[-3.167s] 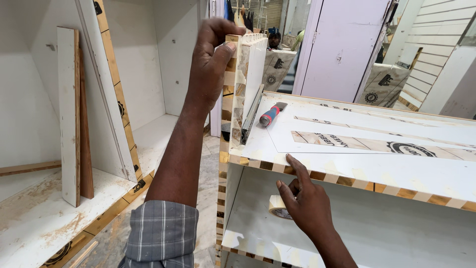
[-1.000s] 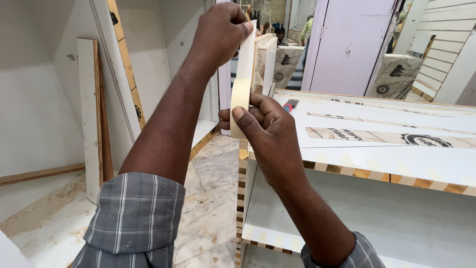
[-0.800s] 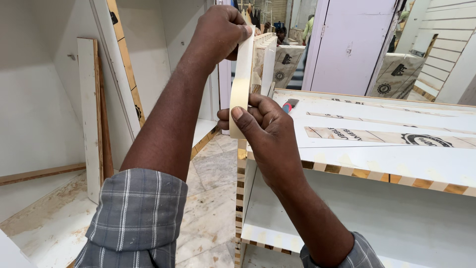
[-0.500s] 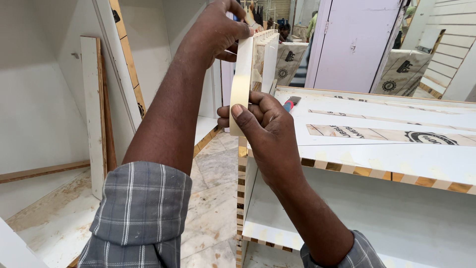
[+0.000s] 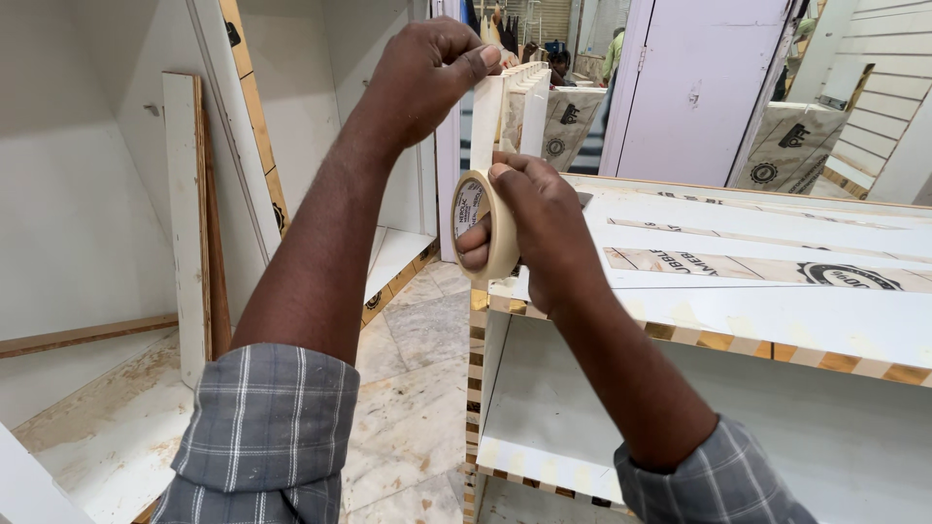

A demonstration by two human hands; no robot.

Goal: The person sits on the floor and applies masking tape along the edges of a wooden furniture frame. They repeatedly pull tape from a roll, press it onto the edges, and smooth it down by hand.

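- While both hands work above its corner, the white cabinet [image 5: 738, 320] with striped plywood edges sits just below and to the right of the grip, its top panel bare but for a printed strip.
- Behind the raised hand, upright white panels [image 5: 529, 107] stand on that top, close to the stretched tape.
- The left hand [image 5: 427, 73] is closed, thumb and fingers pinching the free end of the masking tape strip [image 5: 483, 126] at the highest point.
- The right hand [image 5: 539, 228] is closed around the tape roll [image 5: 485, 228], directly beneath the pinch, thumb on the rim.
- Between the two grips the strip runs nearly vertical and looks taut.
- Risk, as I judge it: a skewed pull could tear the strip crookedly, and slack could let the sticky side fold onto itself or catch the panels behind.
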